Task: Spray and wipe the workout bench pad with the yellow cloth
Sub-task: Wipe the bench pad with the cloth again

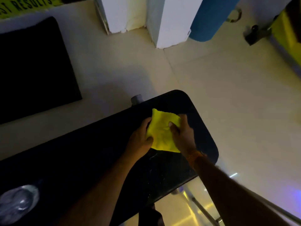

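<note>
Floor tiles, pale and glossy, fill the upper and right part of the view. Across them runs the black bench pad, its rounded end toward the right and faint scuff marks near its edge. A second dark pad lies apart at the upper left. On the bench pad's lower left stands a clear plastic bottle, blurred. Near the rounded end, the yellow cloth is bunched over the pad, gripped on both sides: the left hand closes on its left edge, the right hand pinches its right edge with thumb on top.
</note>
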The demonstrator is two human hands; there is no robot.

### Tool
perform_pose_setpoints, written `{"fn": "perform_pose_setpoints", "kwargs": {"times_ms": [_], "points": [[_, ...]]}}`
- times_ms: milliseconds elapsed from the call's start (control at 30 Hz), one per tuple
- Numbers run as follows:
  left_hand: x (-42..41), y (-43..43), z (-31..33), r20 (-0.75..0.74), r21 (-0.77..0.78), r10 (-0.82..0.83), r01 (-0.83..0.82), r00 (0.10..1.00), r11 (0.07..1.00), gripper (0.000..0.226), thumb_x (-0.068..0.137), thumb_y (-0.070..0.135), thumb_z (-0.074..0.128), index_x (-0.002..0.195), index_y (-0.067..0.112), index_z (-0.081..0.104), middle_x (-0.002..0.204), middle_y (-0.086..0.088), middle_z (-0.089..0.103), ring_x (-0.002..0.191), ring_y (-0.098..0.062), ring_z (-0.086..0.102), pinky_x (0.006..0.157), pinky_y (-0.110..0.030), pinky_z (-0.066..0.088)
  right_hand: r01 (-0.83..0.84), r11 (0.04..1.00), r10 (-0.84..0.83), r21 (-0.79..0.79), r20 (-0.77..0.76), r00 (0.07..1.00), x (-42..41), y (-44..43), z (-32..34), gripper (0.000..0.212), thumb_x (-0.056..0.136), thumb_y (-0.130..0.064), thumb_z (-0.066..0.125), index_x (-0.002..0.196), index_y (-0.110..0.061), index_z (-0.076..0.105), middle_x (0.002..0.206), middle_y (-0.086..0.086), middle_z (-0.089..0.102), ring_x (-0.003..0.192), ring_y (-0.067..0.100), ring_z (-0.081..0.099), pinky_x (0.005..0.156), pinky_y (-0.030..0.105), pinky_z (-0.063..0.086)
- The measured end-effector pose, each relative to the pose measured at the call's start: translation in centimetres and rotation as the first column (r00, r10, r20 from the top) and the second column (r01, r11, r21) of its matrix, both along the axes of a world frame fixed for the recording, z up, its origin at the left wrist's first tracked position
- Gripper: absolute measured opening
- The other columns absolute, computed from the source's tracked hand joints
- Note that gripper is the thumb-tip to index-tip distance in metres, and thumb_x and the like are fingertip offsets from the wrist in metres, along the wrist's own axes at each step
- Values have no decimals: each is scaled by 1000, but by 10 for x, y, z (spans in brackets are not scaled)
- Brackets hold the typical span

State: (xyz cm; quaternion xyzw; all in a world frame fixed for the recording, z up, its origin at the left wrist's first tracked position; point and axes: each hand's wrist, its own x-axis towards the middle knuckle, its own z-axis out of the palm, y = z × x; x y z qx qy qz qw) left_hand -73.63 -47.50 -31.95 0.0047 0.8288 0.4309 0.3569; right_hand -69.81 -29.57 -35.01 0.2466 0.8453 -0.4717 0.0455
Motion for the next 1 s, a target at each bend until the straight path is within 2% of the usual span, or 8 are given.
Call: {"fn": "perform_pose_setpoints", "kwargs": {"times_ms": [100, 167, 267, 400, 533, 767, 933, 1000], "points": [[-29, 38, -16, -99, -2, -70, 70, 993, 998, 78, 90, 8, 67, 156, 28, 31, 149, -12, 51, 126, -38, 57, 98, -53, 52, 98, 994, -97, 45, -18, 995, -26, 37, -18, 37, 99, -25, 65, 131, -16, 50, 99, -5, 62, 91, 23, 63, 62, 13, 43], [-44, 51, -29, -183, -60, -98, 89, 978, 994, 79, 89, 20, 74, 156, 23, 31, 151, -13, 47, 133, -36, 51, 101, -53, 50, 108, 980, -116, 165, 39, 992, -41, 55, -29, 53, 95, -31, 68, 140, -18, 43, 125, 7, 60, 112, 34, 62, 77, 26, 45], [-57, 43, -49, -341, -394, -354, 209, 871, 895, 102, 81, 49, 79, 159, 18, 22, 164, -15, 25, 150, -37, 26, 112, -56, 38, -114, 843, 32, 526, 163, 986, -46, 62, -43, 81, 94, -56, 57, 160, -27, 20, 167, 12, 23, 150, 38, 30, 113, 58, 33], [-58, 20, -79, -185, -541, -656, 482, 731, 689, 144, 64, 78, 73, 160, 19, -17, 167, -12, -26, 154, -33, -21, 123, -61, 2, -404, 693, 359, 598, 199, 912, -47, 51, -66, 83, 94, -76, 31, 163, -36, 8, 173, 5, -2, 159, 35, -1, 124, 66, 7], [-50, 24, -97, -179, -564, -664, 477, 726, 674, 159, 50, 96, 60, 154, 18, -31, 157, -12, -45, 145, -32, -42, 116, -60, -18, -407, 634, 325, 658, 250, 912, -52, 40, -95, 81, 95, -78, 28, 162, -39, 10, 173, 5, 4, 159, 37, 0, 122, 69, 6], [-43, 36, -104, -251, -598, -603, 368, 758, 712, 160, 46, 102, 51, 157, 15, -23, 163, -17, -34, 150, -34, -33, 116, -60, -20, -111, 740, -30, 663, 198, 980, -92, 14, -106, 60, 106, -55, 20, 163, -38, 10, 173, 2, 5, 159, 35, 1, 118, 74, 5], [-49, 41, -106, -286, -587, -627, 384, 725, 712, 160, 46, 105, 44, 159, 9, -16, 166, -16, -25, 153, -31, -28, 122, -58, -11, -327, 636, 324, 698, 143, 935, -81, 35, -103, 64, 106, -56, 25, 163, -31, 14, 173, 0, 10, 160, 30, 4, 123, 67, 6], [-51, 42, -106, -267, -593, -632, 393, 727, 703, 159, 45, 105, 42, 158, 11, -19, 166, -16, -27, 152, -31, -30, 121, -58, -12, -231, 698, 195, 677, 130, 972, -98, 42, -103, 58, 108, -51, 25, 163, -33, 17, 172, -3, 11, 160, 28, 5, 124, 63, 7]]}}
